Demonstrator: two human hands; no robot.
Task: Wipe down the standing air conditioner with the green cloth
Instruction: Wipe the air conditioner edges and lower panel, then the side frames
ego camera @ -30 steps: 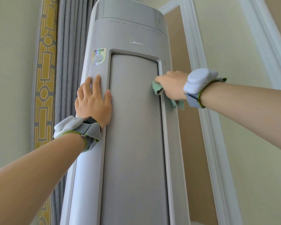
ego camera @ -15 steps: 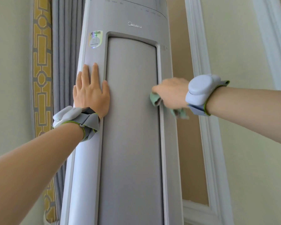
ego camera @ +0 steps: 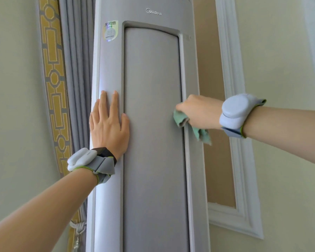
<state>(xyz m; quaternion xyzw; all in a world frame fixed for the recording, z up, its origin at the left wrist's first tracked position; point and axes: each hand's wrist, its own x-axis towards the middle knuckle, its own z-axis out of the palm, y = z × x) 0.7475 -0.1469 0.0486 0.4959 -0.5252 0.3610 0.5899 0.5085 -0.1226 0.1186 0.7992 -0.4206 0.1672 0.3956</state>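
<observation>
The tall grey standing air conditioner (ego camera: 153, 106) fills the middle of the head view, with a sticker near its upper left. My left hand (ego camera: 108, 124) lies flat with fingers spread on its left front strip. My right hand (ego camera: 198, 110) is shut on the green cloth (ego camera: 182, 120), pressing it against the right edge of the front panel. A loose end of the cloth hangs down below my hand, beside the unit's right side. Both wrists wear grey strapped devices.
A grey curtain (ego camera: 75, 79) with a yellow patterned border (ego camera: 52, 70) hangs close behind the unit on the left. On the right, a white moulded frame (ego camera: 233, 106) runs down the pale wall, enclosing a tan panel (ego camera: 216, 160).
My right hand has slid the green cloth down along the panel's right edge. My view has dropped lower on the unit. My left hand stays flat on the left strip.
</observation>
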